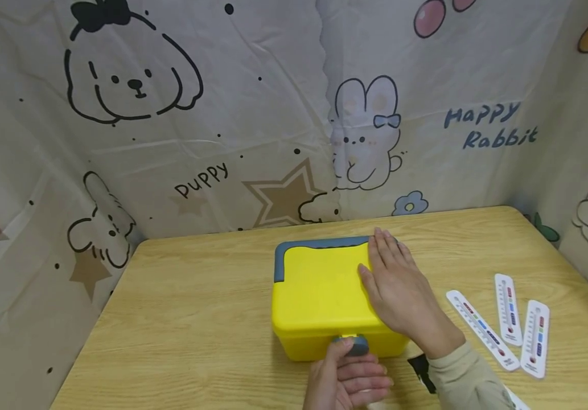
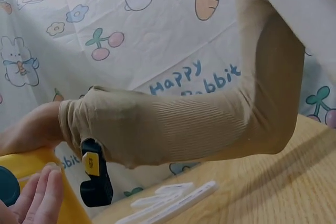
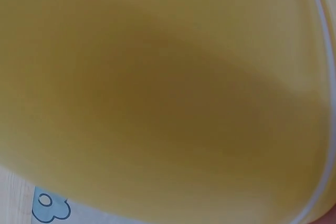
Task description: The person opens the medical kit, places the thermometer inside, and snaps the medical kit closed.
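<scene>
A yellow box [image 1: 324, 285] with a closed lid and a blue-grey handle [image 1: 319, 242] folded along its back and left edges stands on the table. My right hand [image 1: 401, 287] lies flat on the lid's right side, fingers straight toward the back. At the box's front, my left hand [image 1: 347, 378] has its thumb on the round blue-grey latch [image 1: 357, 345], its other fingers extended below. The left wrist view shows the dark latch [image 2: 7, 186] beside the left fingers [image 2: 44, 195]. Yellow box surface [image 3: 157, 98] fills most of the right wrist view.
Several white thermometer cards [image 1: 483, 330] lie on the wooden table [image 1: 181, 319] to the right of the box. A small black object [image 1: 423, 373] is beside the right sleeve. A printed curtain [image 1: 253, 114] hangs behind and along the sides.
</scene>
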Tool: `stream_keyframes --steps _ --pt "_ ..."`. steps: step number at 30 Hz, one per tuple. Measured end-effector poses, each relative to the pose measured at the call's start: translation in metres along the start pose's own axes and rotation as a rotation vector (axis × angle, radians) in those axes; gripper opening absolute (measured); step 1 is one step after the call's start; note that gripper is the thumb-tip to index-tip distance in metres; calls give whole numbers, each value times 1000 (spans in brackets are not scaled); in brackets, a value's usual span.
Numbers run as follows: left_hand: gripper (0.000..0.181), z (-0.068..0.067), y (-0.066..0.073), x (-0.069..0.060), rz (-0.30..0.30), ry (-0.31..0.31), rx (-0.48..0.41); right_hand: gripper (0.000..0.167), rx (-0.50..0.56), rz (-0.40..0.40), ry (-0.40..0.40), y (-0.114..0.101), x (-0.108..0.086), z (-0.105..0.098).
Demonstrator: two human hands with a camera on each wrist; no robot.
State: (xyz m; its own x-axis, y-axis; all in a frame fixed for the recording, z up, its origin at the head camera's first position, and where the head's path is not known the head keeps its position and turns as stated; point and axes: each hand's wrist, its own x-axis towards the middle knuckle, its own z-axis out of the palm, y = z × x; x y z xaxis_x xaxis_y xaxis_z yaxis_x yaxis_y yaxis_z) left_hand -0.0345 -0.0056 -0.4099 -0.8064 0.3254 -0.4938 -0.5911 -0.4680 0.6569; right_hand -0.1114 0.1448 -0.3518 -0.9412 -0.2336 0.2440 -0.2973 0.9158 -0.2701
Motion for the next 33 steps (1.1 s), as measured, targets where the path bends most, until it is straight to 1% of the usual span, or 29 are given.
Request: stream_keyframes --steps 4,12,16,19,23,27,33 --pt "52 1 -1 -4 13 -28 -4 58 5 7 -4 0 0 0" --pt "44 -1 -5 -4 106 -101 -30 61 18 7 -8 1 0 2" --pt "38 -8 -11 0 193 -202 -31 62 15 -2 0 1 -1 2" --pt "36 -12 -16 5 267 -268 -8 62 12 -9 8 1 -1 2" --pt "39 -16 -18 10 344 -308 47 62 9 -9 9 1 0 2" --pt "38 -18 -18 15 380 -318 73 63 12 -3 2 1 1 0" --pt "33 -16 -18 21 412 -272 45 65 24 9 -11 -1 2 -1"
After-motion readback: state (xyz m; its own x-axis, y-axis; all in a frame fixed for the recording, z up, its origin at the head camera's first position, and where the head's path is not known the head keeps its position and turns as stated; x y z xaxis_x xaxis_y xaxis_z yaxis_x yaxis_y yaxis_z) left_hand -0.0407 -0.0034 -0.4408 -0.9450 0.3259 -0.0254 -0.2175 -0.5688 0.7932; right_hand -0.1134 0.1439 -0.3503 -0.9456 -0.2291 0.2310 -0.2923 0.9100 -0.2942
